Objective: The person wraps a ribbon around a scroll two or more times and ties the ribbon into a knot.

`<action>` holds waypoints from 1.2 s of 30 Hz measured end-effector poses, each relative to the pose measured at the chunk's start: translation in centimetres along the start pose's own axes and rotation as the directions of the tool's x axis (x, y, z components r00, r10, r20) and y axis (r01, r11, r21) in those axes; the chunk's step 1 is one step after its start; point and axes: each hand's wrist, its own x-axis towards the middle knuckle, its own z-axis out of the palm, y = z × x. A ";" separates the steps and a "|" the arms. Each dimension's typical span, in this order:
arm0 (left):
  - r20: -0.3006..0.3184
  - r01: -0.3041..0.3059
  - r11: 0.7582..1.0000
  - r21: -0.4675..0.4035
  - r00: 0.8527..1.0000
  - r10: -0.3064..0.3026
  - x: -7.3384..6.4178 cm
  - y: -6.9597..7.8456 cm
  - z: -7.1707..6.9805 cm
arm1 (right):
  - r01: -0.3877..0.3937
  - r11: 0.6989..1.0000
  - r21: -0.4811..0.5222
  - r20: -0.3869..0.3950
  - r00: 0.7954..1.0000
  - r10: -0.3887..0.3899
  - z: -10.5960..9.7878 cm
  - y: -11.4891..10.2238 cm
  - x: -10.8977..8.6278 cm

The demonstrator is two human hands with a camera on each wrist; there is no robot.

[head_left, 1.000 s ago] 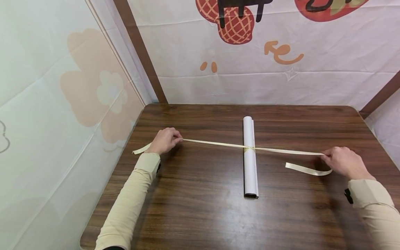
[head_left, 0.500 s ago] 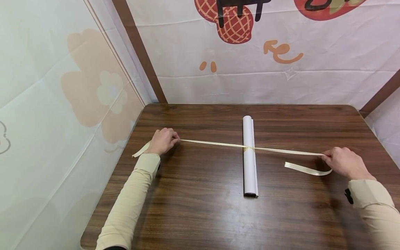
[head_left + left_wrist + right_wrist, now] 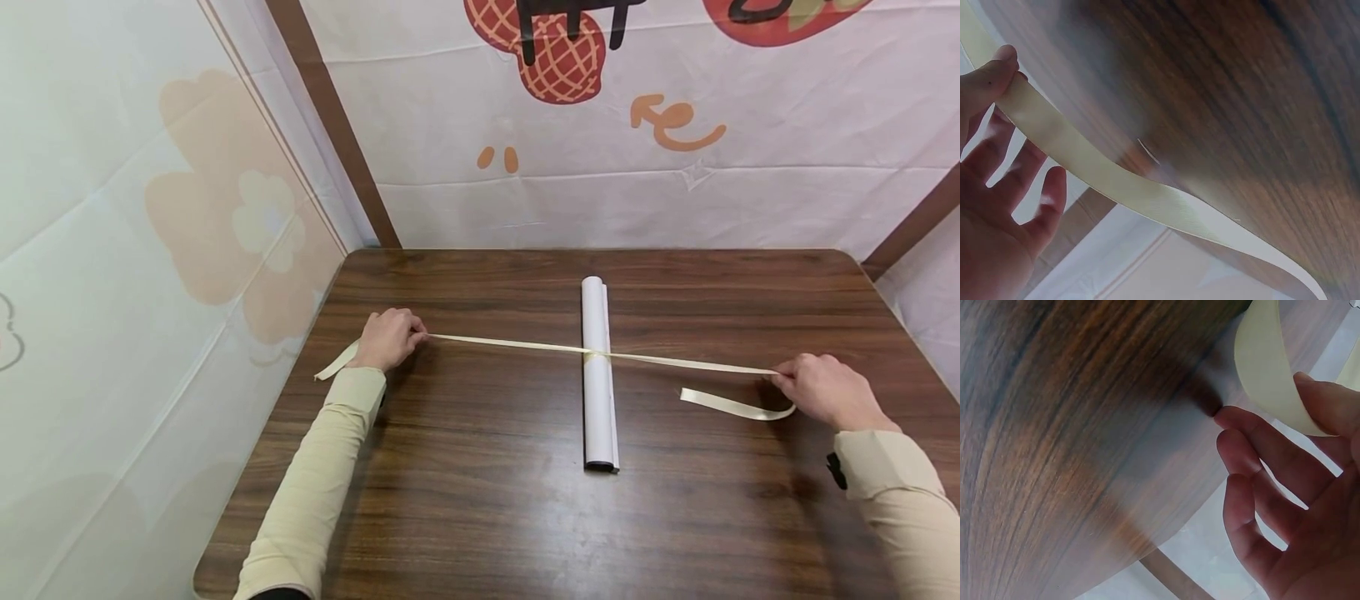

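Note:
A white paper roll (image 3: 597, 417) lies lengthwise on the table in the head view, its near end dark inside. Around its middle passes a cream ribbon (image 3: 510, 342), crossed or knotted on top; which of these I cannot tell. To the left, my left hand (image 3: 387, 339) pinches one length of ribbon between thumb and finger, and a loose tail hangs past the wrist. My right hand (image 3: 828, 387) pinches the other length, with its tail curling back on the table. Both wrist views show the ribbon (image 3: 1066, 140) at the thumb, the other fingers loosely bent.
The brown wood-grain table (image 3: 465, 500) has rounded corners. Behind it hangs a printed white cloth (image 3: 450, 108), and a flowered cloth wall (image 3: 90, 333) runs along the left side close to the table edge.
My left hand has drifted slightly left with its ribbon length. My right hand stays almost still. The head view has shifted a little.

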 end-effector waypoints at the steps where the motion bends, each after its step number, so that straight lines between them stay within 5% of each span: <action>1: -0.001 -0.003 1.000 0.000 1.000 0.003 -0.1 0.0 0.0 | 0.001 1.000 -0.003 -0.001 1.000 -0.001 0.0 0.0 0.0; 8: 0.002 -0.048 0.997 -0.060 0.999 0.048 -0.5 -0.6 0.0 | 0.004 1.000 -0.016 -0.015 1.000 -0.004 0.5 0.2 0.0; 21: 0.026 -0.013 0.991 -0.135 1.000 0.017 -1.2 -1.8 0.1 | 0.017 1.000 0.015 -0.022 1.000 -0.017 1.0 0.9 -0.5; 31: 0.217 0.096 0.978 -0.185 0.975 -0.054 -1.9 -3.5 -0.4 | -0.002 0.996 0.084 0.069 0.998 -0.004 0.5 2.8 -1.4; 36: 0.274 0.156 0.971 -0.182 0.956 -0.102 -2.0 -3.0 -1.0 | -0.014 0.992 0.122 0.117 0.993 0.000 -0.2 2.9 -1.5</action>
